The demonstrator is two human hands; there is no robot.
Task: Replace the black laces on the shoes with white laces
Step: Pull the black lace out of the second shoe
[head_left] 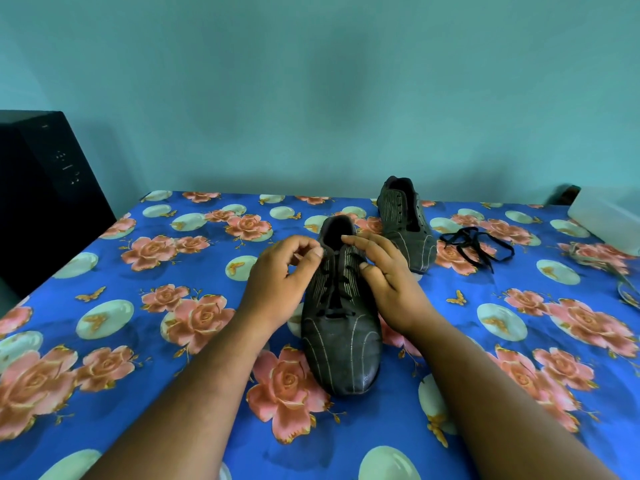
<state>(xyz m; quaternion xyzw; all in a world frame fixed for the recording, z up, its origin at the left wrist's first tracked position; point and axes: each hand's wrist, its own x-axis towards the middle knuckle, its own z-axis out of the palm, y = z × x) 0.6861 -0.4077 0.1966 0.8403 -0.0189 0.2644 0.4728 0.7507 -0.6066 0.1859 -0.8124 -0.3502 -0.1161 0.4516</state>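
A dark striped shoe [341, 344] lies in the middle of the table, toe towards me, with a black lace [337, 292] threaded through its eyelets. My left hand [277, 282] is at the shoe's left collar, fingers curled, thumb and forefinger pinching at the lace's top end. My right hand [388, 271] rests on the shoe's right side with straight fingers. The second shoe [405, 223] stands behind it with empty eyelets. A loose black lace [474, 245] lies to its right. A pale cord [623, 285], possibly a white lace, lies at the right edge.
A blue floral cloth [138, 306] covers the table, which meets a teal wall at the back. A black box [45, 188] stands at the far left edge. A white container [606, 216] sits at the far right.
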